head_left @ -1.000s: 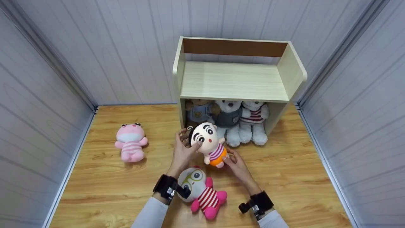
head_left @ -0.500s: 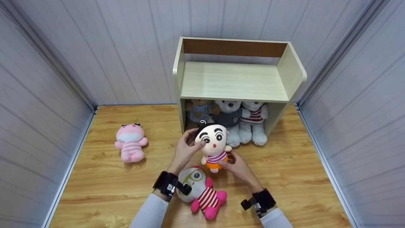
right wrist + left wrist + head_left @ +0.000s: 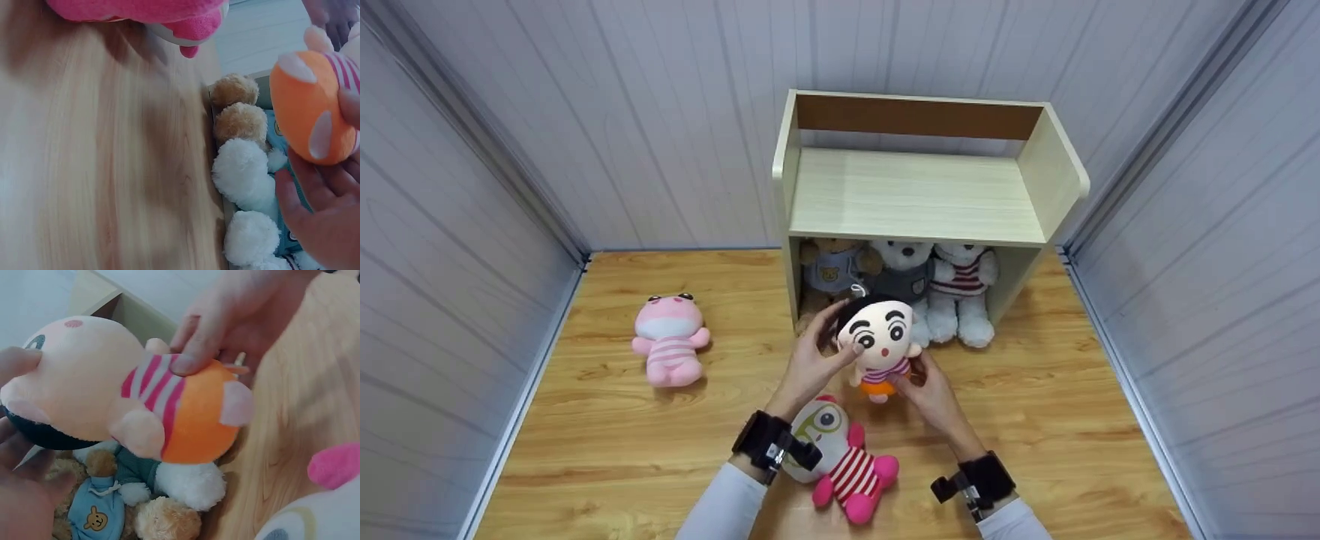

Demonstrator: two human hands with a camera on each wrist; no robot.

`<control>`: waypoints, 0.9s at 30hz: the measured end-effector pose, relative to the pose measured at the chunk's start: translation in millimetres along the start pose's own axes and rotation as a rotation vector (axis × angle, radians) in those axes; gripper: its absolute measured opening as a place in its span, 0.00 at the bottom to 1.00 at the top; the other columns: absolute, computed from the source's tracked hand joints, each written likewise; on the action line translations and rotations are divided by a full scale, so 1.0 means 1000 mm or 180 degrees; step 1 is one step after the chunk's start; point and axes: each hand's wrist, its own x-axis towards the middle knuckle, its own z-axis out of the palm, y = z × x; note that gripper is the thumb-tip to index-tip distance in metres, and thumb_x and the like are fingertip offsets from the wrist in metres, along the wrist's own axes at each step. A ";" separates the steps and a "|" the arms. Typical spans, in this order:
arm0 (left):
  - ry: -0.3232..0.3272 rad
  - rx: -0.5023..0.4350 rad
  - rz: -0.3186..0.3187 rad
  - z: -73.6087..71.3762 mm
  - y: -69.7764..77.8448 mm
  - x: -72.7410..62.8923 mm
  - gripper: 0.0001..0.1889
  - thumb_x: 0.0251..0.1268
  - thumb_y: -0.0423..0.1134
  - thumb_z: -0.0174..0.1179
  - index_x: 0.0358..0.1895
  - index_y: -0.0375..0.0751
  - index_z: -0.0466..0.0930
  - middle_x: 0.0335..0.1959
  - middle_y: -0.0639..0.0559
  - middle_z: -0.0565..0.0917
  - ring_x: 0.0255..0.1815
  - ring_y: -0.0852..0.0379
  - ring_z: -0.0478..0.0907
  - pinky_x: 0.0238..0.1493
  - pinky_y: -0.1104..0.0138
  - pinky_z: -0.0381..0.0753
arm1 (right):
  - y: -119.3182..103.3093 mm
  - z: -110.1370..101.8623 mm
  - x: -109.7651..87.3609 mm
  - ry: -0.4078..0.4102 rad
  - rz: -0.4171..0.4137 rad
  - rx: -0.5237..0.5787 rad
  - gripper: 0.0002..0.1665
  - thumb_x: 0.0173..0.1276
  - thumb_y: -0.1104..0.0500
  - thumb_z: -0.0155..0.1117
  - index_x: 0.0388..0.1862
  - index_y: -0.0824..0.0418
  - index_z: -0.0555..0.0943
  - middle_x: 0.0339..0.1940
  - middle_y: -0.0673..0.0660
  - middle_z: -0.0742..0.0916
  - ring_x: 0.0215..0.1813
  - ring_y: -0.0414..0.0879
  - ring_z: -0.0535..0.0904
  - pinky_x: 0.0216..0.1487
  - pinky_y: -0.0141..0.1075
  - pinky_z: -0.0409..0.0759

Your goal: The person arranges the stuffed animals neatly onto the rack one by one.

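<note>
The left hand (image 3: pixel 812 369) grips the doll (image 3: pixel 889 339) by its head; the right hand (image 3: pixel 936 396) pinches its lower body, before the wooden shelf (image 3: pixel 915 191).

The head view is fairly bright and even, cool on the walls (image 3: pixel 607 127) and warmer on the bench (image 3: pixel 1050 427), where a soft sheen shows near the lower edge. Light seems to fall from above: the shelf (image 3: pixel 915 191) is pale on top, the bears (image 3: pixel 904 281) below lie in shade, and the pink toy (image 3: pixel 669 341) casts a faint, soft-edged shadow. The walls splay outward, as through a wide lens. The left wrist view is hazy, the doll (image 3: pixel 197 408) soft in detail and the left hand (image 3: pixel 28 495) murky. The right wrist view looks bluish, with smudged shadows and pale glare at left.
</note>
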 end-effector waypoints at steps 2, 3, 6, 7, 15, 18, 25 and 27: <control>0.0045 0.0125 0.0001 -0.001 0.001 -0.002 0.38 0.67 0.39 0.71 0.78 0.40 0.66 0.77 0.41 0.68 0.77 0.41 0.64 0.77 0.46 0.62 | -0.004 -0.005 0.001 0.0083 -0.0005 0.0015 0.35 0.69 0.70 0.70 0.72 0.75 0.68 0.64 0.73 0.81 0.65 0.64 0.78 0.64 0.43 0.79; 0.0085 0.0143 0.0003 -0.003 0.000 -0.003 0.37 0.68 0.40 0.70 0.78 0.41 0.65 0.77 0.41 0.68 0.77 0.41 0.64 0.76 0.45 0.62 | -0.007 -0.008 0.001 0.0118 -0.0005 0.0016 0.34 0.69 0.69 0.69 0.71 0.74 0.69 0.63 0.71 0.81 0.65 0.62 0.78 0.64 0.41 0.78; 0.0220 0.0029 0.0042 -0.010 -0.002 -0.005 0.34 0.71 0.36 0.66 0.77 0.37 0.65 0.77 0.40 0.68 0.77 0.37 0.63 0.75 0.41 0.61 | -0.016 -0.019 0.003 0.0236 -0.0028 0.0091 0.32 0.70 0.67 0.70 0.70 0.71 0.71 0.62 0.68 0.83 0.62 0.56 0.79 0.62 0.36 0.78; 0.0262 -0.0022 0.0067 -0.012 -0.003 -0.005 0.33 0.71 0.33 0.65 0.76 0.35 0.65 0.77 0.39 0.68 0.77 0.36 0.62 0.75 0.41 0.62 | -0.020 -0.023 0.004 0.0273 -0.0057 0.0112 0.32 0.70 0.67 0.70 0.69 0.71 0.72 0.61 0.67 0.83 0.61 0.54 0.80 0.61 0.36 0.77; 0.0552 -0.0020 -0.0031 -0.032 -0.013 -0.014 0.28 0.74 0.30 0.59 0.74 0.28 0.66 0.75 0.34 0.69 0.78 0.39 0.62 0.76 0.41 0.60 | -0.067 -0.062 0.013 0.0511 -0.0266 0.0082 0.24 0.72 0.67 0.69 0.65 0.69 0.77 0.54 0.64 0.86 0.51 0.48 0.82 0.48 0.34 0.81; 0.0741 0.0038 -0.0154 -0.037 -0.016 -0.018 0.26 0.73 0.28 0.58 0.72 0.28 0.68 0.73 0.33 0.71 0.77 0.39 0.64 0.75 0.44 0.64 | -0.088 -0.075 0.017 0.0630 -0.0353 -0.0032 0.22 0.72 0.67 0.68 0.62 0.70 0.79 0.48 0.62 0.87 0.45 0.46 0.82 0.45 0.32 0.81; 0.0975 -0.0050 -0.0417 -0.045 -0.019 -0.027 0.23 0.75 0.31 0.58 0.70 0.29 0.71 0.72 0.34 0.73 0.73 0.42 0.69 0.71 0.52 0.70 | -0.130 -0.103 0.038 0.0753 -0.0535 0.0042 0.27 0.75 0.66 0.63 0.70 0.72 0.71 0.58 0.66 0.83 0.54 0.49 0.80 0.54 0.35 0.81; 0.1024 -0.0092 -0.0462 -0.046 -0.020 -0.029 0.22 0.75 0.31 0.58 0.69 0.31 0.72 0.71 0.36 0.73 0.71 0.43 0.70 0.70 0.52 0.70 | -0.140 -0.111 0.047 0.0825 -0.0588 0.0064 0.31 0.77 0.64 0.62 0.74 0.72 0.67 0.67 0.67 0.79 0.64 0.52 0.78 0.64 0.38 0.78</control>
